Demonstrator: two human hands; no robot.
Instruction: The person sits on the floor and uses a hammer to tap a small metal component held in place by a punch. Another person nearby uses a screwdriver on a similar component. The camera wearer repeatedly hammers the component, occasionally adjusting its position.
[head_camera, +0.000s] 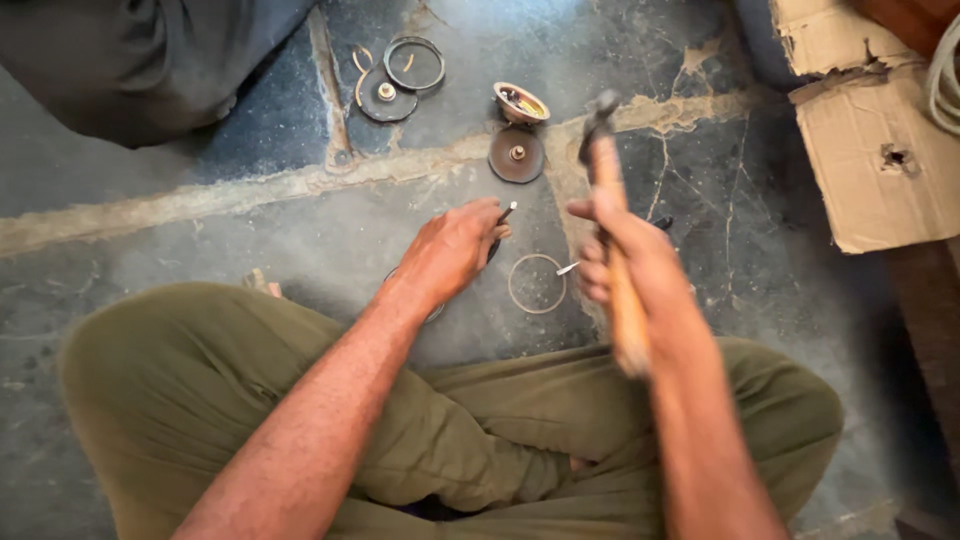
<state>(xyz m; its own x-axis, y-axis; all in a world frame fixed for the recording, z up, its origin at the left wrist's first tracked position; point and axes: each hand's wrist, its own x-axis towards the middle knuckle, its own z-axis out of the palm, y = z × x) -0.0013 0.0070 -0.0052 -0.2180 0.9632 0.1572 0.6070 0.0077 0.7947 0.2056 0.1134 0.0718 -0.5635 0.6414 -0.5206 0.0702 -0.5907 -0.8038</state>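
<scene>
My right hand (625, 255) grips the wooden handle of a hammer (612, 200), raised with its dark metal head (598, 112) pointing away from me. My left hand (455, 250) is down at the stone floor, fingers closed on a thin dark metal punch (503, 222) held at a slant. A dark part lies partly hidden beneath that hand. Beside it on the floor rests a thin metal ring (537, 284), with a small nail-like pin (568, 268) just to its right.
Farther off lie a brown disc (516, 154), a small bowl-shaped part (520, 102), a dark disc with bent clips (385, 95) and a dark ring (414, 62). Torn cardboard (880, 150) is at right. Another person's dark clothing (130, 60) is at top left. My crossed legs (200, 400) fill the foreground.
</scene>
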